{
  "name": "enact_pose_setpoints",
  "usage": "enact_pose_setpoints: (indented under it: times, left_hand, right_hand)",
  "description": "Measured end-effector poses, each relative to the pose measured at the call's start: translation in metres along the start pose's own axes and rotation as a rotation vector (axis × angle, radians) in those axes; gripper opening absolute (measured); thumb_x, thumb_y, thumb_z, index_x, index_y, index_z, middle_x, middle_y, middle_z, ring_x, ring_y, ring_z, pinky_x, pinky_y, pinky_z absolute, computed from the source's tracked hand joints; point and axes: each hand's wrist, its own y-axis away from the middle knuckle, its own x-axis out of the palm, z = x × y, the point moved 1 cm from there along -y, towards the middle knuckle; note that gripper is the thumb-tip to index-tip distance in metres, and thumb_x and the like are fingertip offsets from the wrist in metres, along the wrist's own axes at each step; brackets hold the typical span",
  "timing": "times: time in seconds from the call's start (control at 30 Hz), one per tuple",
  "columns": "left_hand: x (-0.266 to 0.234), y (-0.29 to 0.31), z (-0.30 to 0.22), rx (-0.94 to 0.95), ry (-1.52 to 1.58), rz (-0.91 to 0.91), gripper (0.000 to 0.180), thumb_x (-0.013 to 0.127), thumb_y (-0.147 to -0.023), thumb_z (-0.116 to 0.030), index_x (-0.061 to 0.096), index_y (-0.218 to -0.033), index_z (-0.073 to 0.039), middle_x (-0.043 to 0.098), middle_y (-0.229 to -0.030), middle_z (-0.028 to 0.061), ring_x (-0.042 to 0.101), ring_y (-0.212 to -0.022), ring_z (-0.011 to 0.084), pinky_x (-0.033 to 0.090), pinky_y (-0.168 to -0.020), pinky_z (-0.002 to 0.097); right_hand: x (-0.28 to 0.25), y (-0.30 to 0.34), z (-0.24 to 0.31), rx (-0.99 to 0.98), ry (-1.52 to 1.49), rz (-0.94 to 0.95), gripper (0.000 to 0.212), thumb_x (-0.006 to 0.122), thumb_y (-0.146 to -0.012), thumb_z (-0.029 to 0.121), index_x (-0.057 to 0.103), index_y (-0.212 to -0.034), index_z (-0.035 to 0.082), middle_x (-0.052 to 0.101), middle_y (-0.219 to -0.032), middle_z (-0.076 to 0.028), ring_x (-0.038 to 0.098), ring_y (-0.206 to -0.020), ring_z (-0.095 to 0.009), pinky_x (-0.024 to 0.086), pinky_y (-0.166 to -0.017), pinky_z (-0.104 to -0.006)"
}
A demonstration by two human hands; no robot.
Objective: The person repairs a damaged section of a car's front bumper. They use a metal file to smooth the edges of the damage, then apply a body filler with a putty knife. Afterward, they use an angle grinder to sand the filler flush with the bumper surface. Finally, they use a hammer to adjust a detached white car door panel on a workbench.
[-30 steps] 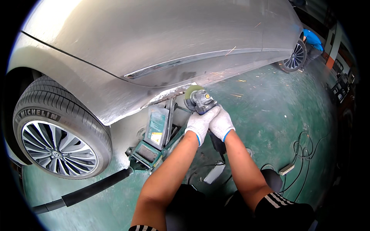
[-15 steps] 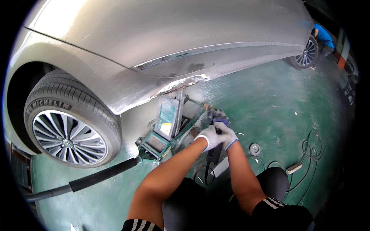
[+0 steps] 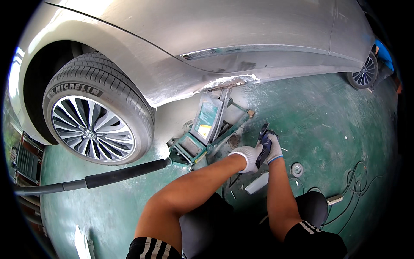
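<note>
Before me, both gloved hands are wrapped round a dark angle grinder (image 3: 263,146) with a blue-purple part, tipped up on its side. My left hand (image 3: 249,157) closes on it from the left, and my right hand (image 3: 274,150) grips its right side. Its far end stands apart from the car (image 3: 276,26). Bare, rough metal shows on the car's damaged sill (image 3: 230,81), beyond my hands. Under that sill stands a green floor jack (image 3: 189,147), left of the grinder. My gloves hide much of the tool's body.
The jack's long padded handle (image 3: 125,175) reaches left past the wheel (image 3: 92,125). Right of my hands lie a round disc (image 3: 296,169), a power strip (image 3: 334,199) and looped cable (image 3: 357,185). A pale block (image 3: 257,183) lies near my knees. A person in blue (image 3: 384,56) is at far right.
The grinder has been turned, with its head raised and tilted in my hands. My right hand has shifted to its right side. The whole view has swung left.
</note>
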Motion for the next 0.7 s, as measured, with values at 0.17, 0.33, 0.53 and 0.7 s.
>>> enact_pose_setpoints:
  times: [0.17, 0.33, 0.53, 0.7]
  left_hand:
    - [0.002, 0.006, 0.014, 0.061, 0.09, -0.074, 0.094, 0.077, -0.092, -0.05, 0.036, -0.163, -0.004, 0.068, -0.128, 0.0337, 0.066, -0.12, 0.0496, 0.051, -0.103, 0.048]
    - [-0.017, 0.009, -0.01, 0.018, 0.441, -0.085, 0.083, 0.076, -0.092, -0.057, 0.052, -0.151, -0.004, 0.073, -0.116, 0.0234, 0.073, -0.103, 0.0309, 0.057, -0.088, 0.0416]
    - [0.055, -0.029, 0.037, -0.225, 1.059, -0.058, 0.053, 0.083, -0.087, -0.031, 0.067, -0.133, -0.011, 0.069, -0.099, 0.0035, 0.065, -0.081, 0.0158, 0.058, -0.065, 0.0363]
    - [0.05, -0.06, 0.005, -0.328, 0.097, -0.174, 0.059, 0.085, -0.076, -0.041, 0.073, -0.12, -0.003, 0.076, -0.119, 0.0248, 0.074, -0.114, 0.0406, 0.059, -0.099, 0.0481]
  right_hand:
    - [-0.003, -0.002, -0.009, -0.028, -0.007, 0.039, 0.047, 0.075, -0.087, 0.047, 0.066, -0.108, 0.005, 0.07, -0.088, -0.014, 0.07, -0.076, -0.033, 0.062, -0.075, -0.05]
    - [-0.019, -0.008, -0.005, -0.2, -0.094, 0.142, 0.046, 0.077, -0.085, 0.048, 0.068, -0.111, 0.012, 0.072, -0.089, -0.012, 0.071, -0.078, -0.03, 0.062, -0.077, -0.0491]
    - [-0.009, -0.012, -0.053, -0.016, -0.117, 0.194, 0.047, 0.077, -0.084, 0.051, 0.067, -0.106, 0.011, 0.073, -0.092, -0.014, 0.074, -0.084, -0.033, 0.061, -0.087, -0.051]
    - [-0.024, -0.012, -0.054, 0.039, 0.17, -0.131, 0.022, 0.082, -0.085, 0.031, 0.072, -0.094, 0.013, 0.075, -0.09, -0.008, 0.075, -0.082, -0.025, 0.063, -0.084, -0.0463]
